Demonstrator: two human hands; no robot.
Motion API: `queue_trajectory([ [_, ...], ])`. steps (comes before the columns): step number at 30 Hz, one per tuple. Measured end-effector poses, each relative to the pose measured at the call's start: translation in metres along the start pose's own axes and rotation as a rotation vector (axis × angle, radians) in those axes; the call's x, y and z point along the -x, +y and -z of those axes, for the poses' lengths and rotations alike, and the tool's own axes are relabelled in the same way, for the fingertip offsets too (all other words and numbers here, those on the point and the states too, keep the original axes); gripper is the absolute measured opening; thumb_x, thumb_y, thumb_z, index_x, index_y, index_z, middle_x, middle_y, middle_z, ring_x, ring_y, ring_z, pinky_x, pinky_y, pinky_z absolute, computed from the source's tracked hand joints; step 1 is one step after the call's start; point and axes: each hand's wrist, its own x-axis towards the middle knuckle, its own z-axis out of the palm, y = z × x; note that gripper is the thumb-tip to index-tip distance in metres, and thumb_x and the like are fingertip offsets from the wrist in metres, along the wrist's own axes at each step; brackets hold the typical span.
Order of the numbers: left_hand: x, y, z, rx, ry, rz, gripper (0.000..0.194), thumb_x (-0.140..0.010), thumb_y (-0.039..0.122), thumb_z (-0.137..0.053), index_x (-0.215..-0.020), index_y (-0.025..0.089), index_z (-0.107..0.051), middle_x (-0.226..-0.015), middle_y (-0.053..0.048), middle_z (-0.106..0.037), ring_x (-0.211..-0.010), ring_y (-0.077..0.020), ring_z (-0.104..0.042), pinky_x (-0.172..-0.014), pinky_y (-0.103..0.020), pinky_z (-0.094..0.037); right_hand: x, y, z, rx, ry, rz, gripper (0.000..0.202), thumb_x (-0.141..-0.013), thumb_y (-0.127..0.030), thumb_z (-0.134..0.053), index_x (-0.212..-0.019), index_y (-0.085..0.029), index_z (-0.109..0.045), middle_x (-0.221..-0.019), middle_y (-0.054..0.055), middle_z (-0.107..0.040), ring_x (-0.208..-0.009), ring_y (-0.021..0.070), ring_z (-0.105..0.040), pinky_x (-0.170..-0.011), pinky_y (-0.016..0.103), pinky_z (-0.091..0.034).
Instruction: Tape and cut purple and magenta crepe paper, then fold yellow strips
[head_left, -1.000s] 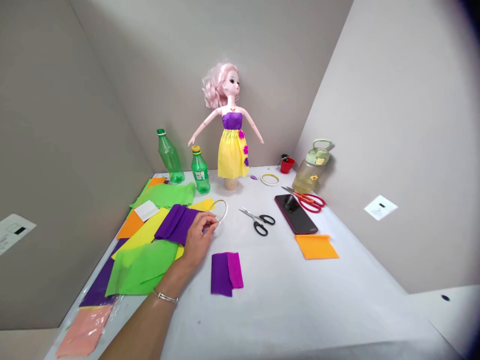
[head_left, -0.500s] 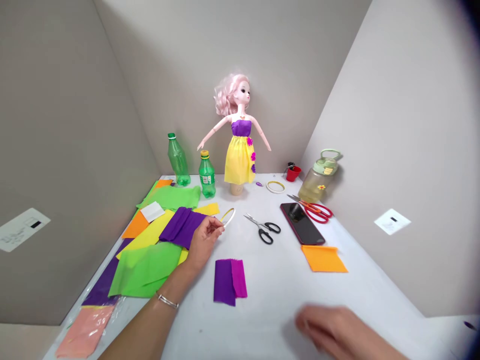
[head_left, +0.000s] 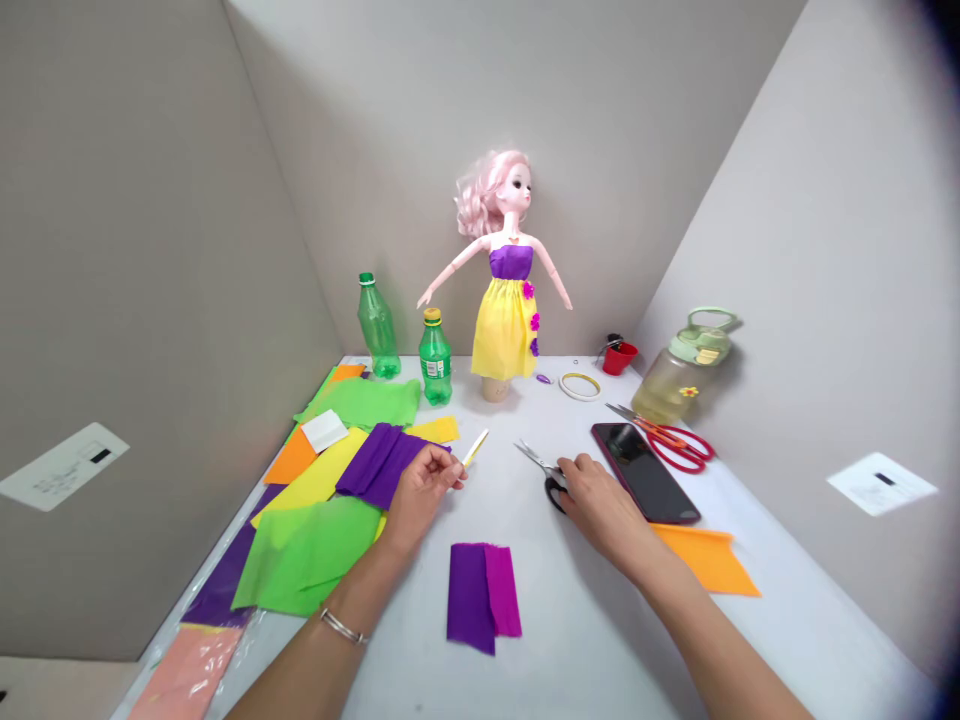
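Note:
Pinched in my left hand (head_left: 431, 487) is a thin ring (head_left: 475, 448), white and yellow, which looks like a narrow roll of tape; it is seen nearly edge-on. My right hand (head_left: 600, 500) has its fingers closed on the handles of small black-handled scissors (head_left: 551, 475), which lie on the table with the blades pointing far left. One handle loop is partly covered by the fingers. Folded purple crepe paper (head_left: 471, 600) and a magenta piece (head_left: 504, 590) lie in front, between my forearms.
At the back stands a doll (head_left: 506, 325) in a purple and yellow dress, beside green bottles (head_left: 435, 365). Coloured sheets (head_left: 307, 560) cover the left side. On the right are a phone (head_left: 645, 470), red scissors (head_left: 682, 447), a water bottle (head_left: 675, 375) and orange paper (head_left: 709, 560).
My right hand has moved forward from the near right onto the black-handled scissors. The ring in my left hand has turned from a visible loop to nearly edge-on. The whole view has shifted slightly.

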Motion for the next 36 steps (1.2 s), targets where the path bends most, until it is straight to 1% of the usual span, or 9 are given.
queue_trajectory([
  [5, 0.003, 0.0, 0.0, 0.019, -0.006, 0.049, 0.025, -0.079, 0.042, -0.071, -0.081, 0.018, -0.064, -0.083, -0.002, -0.067, -0.079, -0.0152, -0.063, -0.081, -0.028, -0.05, -0.002, 0.008, 0.002, -0.155, 0.023, -0.053, 0.03, -0.083, -0.012, -0.053, -0.112, -0.014, -0.061, -0.098, 0.012, -0.061, -0.09, 0.027, -0.062, -0.071, 0.032, -0.04],
  [8, 0.003, 0.001, 0.0, 0.031, -0.017, 0.068, 0.026, -0.08, 0.044, -0.07, -0.084, 0.018, -0.066, -0.086, -0.003, -0.069, -0.083, -0.0159, -0.063, -0.084, -0.029, -0.051, -0.002, 0.009, 0.009, -0.318, 0.041, -0.051, 0.034, -0.086, -0.02, -0.051, -0.12, -0.02, -0.057, -0.101, 0.007, -0.062, -0.086, 0.0212, -0.064, -0.072, 0.029, -0.044],
  [10, 0.003, 0.001, 0.0, 0.045, -0.024, 0.077, 0.027, -0.079, 0.044, -0.071, -0.084, 0.018, -0.066, -0.086, -0.003, -0.068, -0.083, -0.0159, -0.063, -0.085, -0.029, -0.051, 0.001, 0.005, 0.016, -0.578, 0.012, -0.017, 0.037, -0.089, -0.028, -0.05, -0.125, -0.021, -0.053, -0.099, 0.004, -0.062, -0.08, 0.0177, -0.064, -0.07, 0.028, -0.047],
  [13, 0.003, 0.001, 0.0, 0.071, -0.027, 0.084, 0.027, -0.079, 0.044, -0.072, -0.082, 0.018, -0.064, -0.085, -0.003, -0.067, -0.085, -0.0164, -0.064, -0.086, -0.031, -0.052, 0.007, -0.004, 0.027, -1.146, -0.112, 0.059, 0.044, -0.088, -0.041, -0.056, -0.127, -0.02, -0.053, -0.09, 0.002, -0.059, -0.075, 0.0168, -0.061, -0.069, 0.029, -0.046],
  [15, 0.003, 0.0, 0.001, 0.083, -0.03, 0.086, 0.027, -0.078, 0.043, -0.072, -0.081, 0.018, -0.063, -0.085, -0.003, -0.066, -0.087, -0.0169, -0.064, -0.086, -0.031, -0.052, 0.011, -0.011, 0.03, -1.329, -0.192, 0.1, 0.05, -0.088, -0.047, -0.061, -0.128, -0.018, -0.054, -0.083, 0.001, -0.056, -0.072, 0.0153, -0.055, -0.069, 0.029, -0.043],
  [19, 0.002, -0.001, 0.004, 0.081, -0.042, 0.091, 0.023, -0.077, 0.039, -0.074, -0.081, 0.018, -0.064, -0.086, -0.002, -0.066, -0.086, -0.0166, -0.064, -0.085, -0.031, -0.053, 0.016, -0.019, 0.029, -1.373, -0.32, 0.161, 0.057, -0.088, -0.055, -0.063, -0.127, -0.015, -0.055, -0.08, 0.001, -0.054, -0.07, 0.0142, -0.047, -0.069, 0.029, -0.039],
  [24, 0.0, 0.0, 0.005, 0.059, -0.033, 0.099, 0.021, -0.075, 0.036, -0.075, -0.082, 0.018, -0.066, -0.085, -0.002, -0.066, -0.084, -0.0158, -0.063, -0.084, -0.029, -0.052, 0.018, -0.022, 0.027, -1.332, -0.421, 0.261, 0.055, -0.093, -0.056, -0.055, -0.131, -0.016, -0.054, -0.087, 0.005, -0.06, -0.076, 0.0163, -0.049, -0.075, 0.031, -0.041],
  [28, 0.0, 0.002, 0.005, 0.051, -0.017, 0.093, 0.02, -0.074, 0.035, -0.075, -0.079, 0.018, -0.066, -0.085, -0.002, -0.066, -0.082, -0.0149, -0.063, -0.083, -0.028, -0.051, 0.019, -0.025, 0.027, -1.301, -0.528, 0.331, 0.054, -0.093, -0.057, -0.054, -0.129, -0.017, -0.055, -0.085, 0.004, -0.06, -0.075, 0.0163, -0.052, -0.072, 0.031, -0.042],
  [36, 0.003, 0.007, 0.003, 0.105, -0.06, 0.093, 0.019, -0.081, 0.037, -0.068, -0.083, 0.017, -0.064, -0.084, -0.003, -0.063, -0.08, -0.0164, -0.063, -0.08, -0.03, -0.053, 0.019, -0.027, 0.022, -1.357, -0.606, 0.404, 0.052, -0.094, -0.057, -0.054, -0.118, -0.012, -0.063, -0.075, 0.002, -0.057, -0.068, 0.0147, -0.052, -0.066, 0.029, -0.039],
])
